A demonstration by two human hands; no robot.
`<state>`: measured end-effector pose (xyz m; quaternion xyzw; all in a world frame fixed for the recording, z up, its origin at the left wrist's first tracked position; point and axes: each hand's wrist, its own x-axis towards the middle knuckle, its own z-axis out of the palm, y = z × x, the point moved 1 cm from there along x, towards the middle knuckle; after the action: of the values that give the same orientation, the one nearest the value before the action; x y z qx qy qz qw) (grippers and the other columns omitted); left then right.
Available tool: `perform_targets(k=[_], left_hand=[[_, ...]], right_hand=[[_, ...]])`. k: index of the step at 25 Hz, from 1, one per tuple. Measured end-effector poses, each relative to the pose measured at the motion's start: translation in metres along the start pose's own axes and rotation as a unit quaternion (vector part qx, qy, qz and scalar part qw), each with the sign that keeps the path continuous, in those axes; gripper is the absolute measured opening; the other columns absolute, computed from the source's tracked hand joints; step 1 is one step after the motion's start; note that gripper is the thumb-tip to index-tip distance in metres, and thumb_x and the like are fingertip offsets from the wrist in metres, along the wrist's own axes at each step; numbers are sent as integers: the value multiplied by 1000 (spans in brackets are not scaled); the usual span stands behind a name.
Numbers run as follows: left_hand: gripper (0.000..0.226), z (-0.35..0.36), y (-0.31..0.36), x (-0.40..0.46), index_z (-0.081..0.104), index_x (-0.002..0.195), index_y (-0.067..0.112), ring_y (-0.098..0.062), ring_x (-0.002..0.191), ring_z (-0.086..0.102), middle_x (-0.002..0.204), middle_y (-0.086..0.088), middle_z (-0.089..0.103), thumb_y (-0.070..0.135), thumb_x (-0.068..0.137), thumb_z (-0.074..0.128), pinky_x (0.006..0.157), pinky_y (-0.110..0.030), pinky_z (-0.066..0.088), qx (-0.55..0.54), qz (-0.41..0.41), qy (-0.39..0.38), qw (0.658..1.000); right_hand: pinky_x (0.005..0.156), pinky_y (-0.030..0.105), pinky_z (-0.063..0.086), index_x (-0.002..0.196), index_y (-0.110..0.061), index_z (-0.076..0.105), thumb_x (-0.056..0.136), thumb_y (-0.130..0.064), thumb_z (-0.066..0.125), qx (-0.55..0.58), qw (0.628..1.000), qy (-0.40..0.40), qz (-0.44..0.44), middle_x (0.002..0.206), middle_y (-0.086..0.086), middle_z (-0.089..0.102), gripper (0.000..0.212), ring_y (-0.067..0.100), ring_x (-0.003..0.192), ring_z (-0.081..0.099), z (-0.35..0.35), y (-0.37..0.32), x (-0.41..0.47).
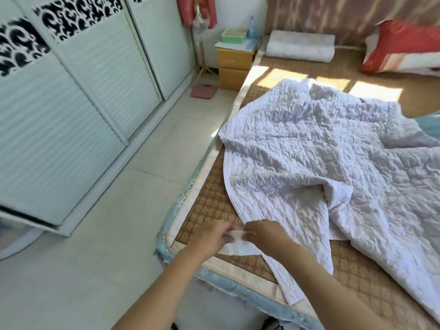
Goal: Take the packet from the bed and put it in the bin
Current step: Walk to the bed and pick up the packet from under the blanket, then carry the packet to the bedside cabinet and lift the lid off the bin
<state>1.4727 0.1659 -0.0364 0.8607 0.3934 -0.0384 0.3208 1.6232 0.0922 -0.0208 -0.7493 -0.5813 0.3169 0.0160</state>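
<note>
Woven brown mat (204, 206) covers the bed under a rumpled white quilt (321, 158); left hand (212, 236) and right hand (266, 234) both pinch a white packet (238, 244) near pale wardrobe doors (71, 103).

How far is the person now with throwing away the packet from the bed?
Early stage. Both the left hand and right hand are on the white packet, which is at the near corner of the bed beside the quilt. Nothing is binned yet; no bin is in view.
</note>
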Motion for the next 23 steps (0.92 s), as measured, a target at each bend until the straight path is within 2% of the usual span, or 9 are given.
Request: perform_targets(k=[3, 5, 7, 10, 14, 18, 20, 23], left_hand=[[26, -32, -65, -43, 64, 106, 24, -15, 86, 59, 105, -1, 69, 28, 80, 67, 61, -23, 36, -60, -78, 10, 995], [18, -54, -111, -68, 66, 97, 23, -21, 83, 62, 97, -6, 71, 27, 79, 66, 57, -22, 37, -82, -109, 29, 990], [15, -77, -151, -88, 66, 93, 20, -25, 84, 64, 93, -6, 72, 27, 80, 64, 63, -25, 41, -109, -126, 80, 983], [16, -114, -204, -108, 67, 93, 17, -16, 73, 60, 87, 0, 71, 29, 82, 65, 64, -23, 44, -156, -121, 163, 967], [13, -156, -255, -124, 66, 86, 19, -12, 68, 60, 74, 8, 64, 32, 83, 66, 57, -19, 43, -211, -134, 205, 947], [17, -199, -293, -120, 70, 88, 16, -16, 77, 66, 79, 3, 70, 31, 81, 70, 69, -30, 51, -280, -150, 236, 918], [17, -223, -314, -106, 72, 90, 13, -16, 76, 65, 80, 0, 71, 28, 80, 71, 69, -28, 50, -286, -147, 241, 916], [18, -255, -337, -80, 74, 94, 12, -15, 77, 64, 88, -5, 76, 25, 83, 68, 68, -24, 48, -302, -129, 231, 916]], right_hand=[[72, 31, 44, 101, -15, 62, 93, -26, 48, -4, 1000, -2, -8, 104, 8, 69, 20, 27, 97, 62, 11, -62, 16], [67, 30, 39, 97, -12, 62, 92, -27, 49, 12, 1000, 7, -1, 97, 8, 67, 20, 27, 92, 62, 19, -105, 28], [57, 27, 36, 85, -13, 59, 91, -28, 50, 32, 999, 18, 7, 81, 4, 61, 19, 24, 79, 57, 32, -153, 41], [45, 23, 29, 68, -22, 48, 90, -28, 51, 92, 994, 55, 21, 66, -4, 51, 24, 18, 66, 49, 55, -241, 63], [49, 27, 34, 83, -11, 60, 92, -28, 51, 164, 982, 85, 26, 72, 1, 56, 21, 19, 64, 50, 70, -333, 90], [61, 30, 39, 93, 0, 64, 94, -27, 49, 219, 973, 76, 6, 83, 16, 67, 31, 20, 68, 51, 69, -386, 117], [62, 31, 39, 93, 3, 64, 94, -24, 50, 257, 964, 70, -1, 87, 22, 67, 31, 21, 67, 50, 64, -406, 141], [59, 33, 40, 85, 4, 61, 92, -21, 54, 297, 952, 76, -8, 77, 23, 59, 27, 19, 63, 46, 51, -426, 182]])
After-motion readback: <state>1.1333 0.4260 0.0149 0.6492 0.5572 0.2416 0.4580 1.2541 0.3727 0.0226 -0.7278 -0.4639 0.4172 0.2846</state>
